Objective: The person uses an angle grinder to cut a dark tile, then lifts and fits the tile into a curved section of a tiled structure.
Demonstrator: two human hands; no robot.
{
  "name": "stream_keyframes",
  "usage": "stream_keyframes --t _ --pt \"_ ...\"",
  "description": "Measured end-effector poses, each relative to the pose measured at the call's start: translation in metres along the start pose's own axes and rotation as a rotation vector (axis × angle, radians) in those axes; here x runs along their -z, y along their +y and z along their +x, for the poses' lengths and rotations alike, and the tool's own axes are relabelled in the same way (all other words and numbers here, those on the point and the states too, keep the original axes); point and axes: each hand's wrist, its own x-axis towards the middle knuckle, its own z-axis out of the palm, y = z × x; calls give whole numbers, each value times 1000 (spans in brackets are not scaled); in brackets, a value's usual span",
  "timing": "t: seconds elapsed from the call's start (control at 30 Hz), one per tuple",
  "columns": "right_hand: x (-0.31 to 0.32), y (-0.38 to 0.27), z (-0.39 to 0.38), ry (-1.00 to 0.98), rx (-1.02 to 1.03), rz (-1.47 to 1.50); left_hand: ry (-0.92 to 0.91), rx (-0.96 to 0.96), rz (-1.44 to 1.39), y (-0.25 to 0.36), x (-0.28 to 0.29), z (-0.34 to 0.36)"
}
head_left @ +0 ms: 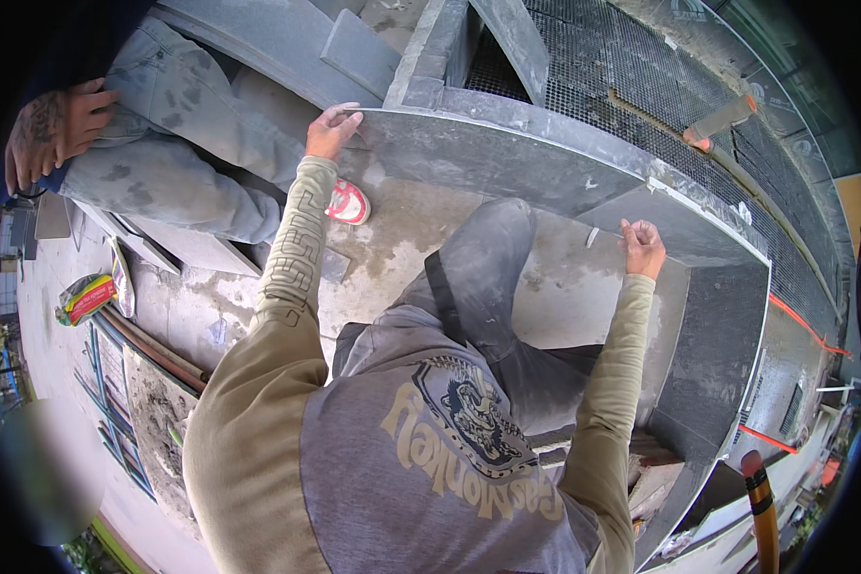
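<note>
A long dark grey tile panel stands on edge along the far side, its thin top edge pale. My left hand is at the panel's far left corner, thumb and fingers closed over the edge. Further right, my right hand is in front of a second grey tile, its fingers curled in a pinch. Whatever is between those fingertips, if anything, is too small to make out. Next to this hand a small white strip shows against the tile.
A person in stained jeans sits at the left, one hand on a leg. Black mesh covers the surface beyond the panel, with a trowel-like tool on it. Grey side tiles enclose the right. A pencil shows close up.
</note>
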Motion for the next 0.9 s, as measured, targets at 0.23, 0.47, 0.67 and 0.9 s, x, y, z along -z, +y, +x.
stream_keyframes --t 0.23,0.47,0.67,0.9 --pt "-40 -57 36 317 469 -318 -104 -38 239 -6 29 36" --pt "-31 -42 54 435 342 -511 -233 -21 292 -15 10 47" --pt "-3 -27 81 139 353 -721 -210 -48 247 -47 -4 48" --pt "16 -12 88 108 488 -619 -107 -133 154 -66 -19 38"
